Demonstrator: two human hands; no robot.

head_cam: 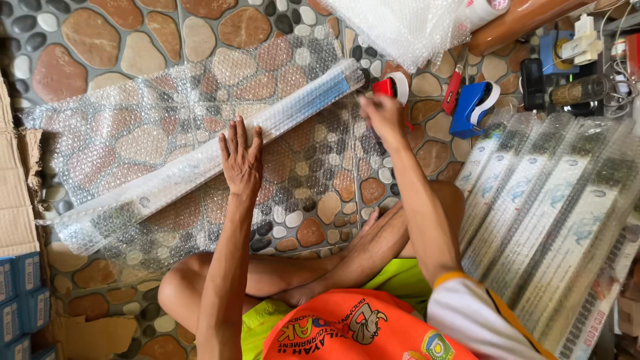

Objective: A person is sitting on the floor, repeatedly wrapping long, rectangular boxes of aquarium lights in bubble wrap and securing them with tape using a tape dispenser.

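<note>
**Bubble-wrapped roll under two hands**

Clear bubble wrap [133,140] sheathes a long roll [200,160] lying diagonally on the pebble floor [120,40]. Left hand [241,160] presses flat, fingers spread, mid-roll. At two o'clock, right hand [381,113] pinches a red tape dispenser [390,87].

The floor [133,40] bears a cobblestone pattern of brown, beige, black and white stones. Clear bubble wrap [133,140] has a dotted texture. One tape dispenser [390,87] is red, another [470,107] blue. The shirt [353,327] is orange, the shorts [400,277] neon yellow-green.
</note>
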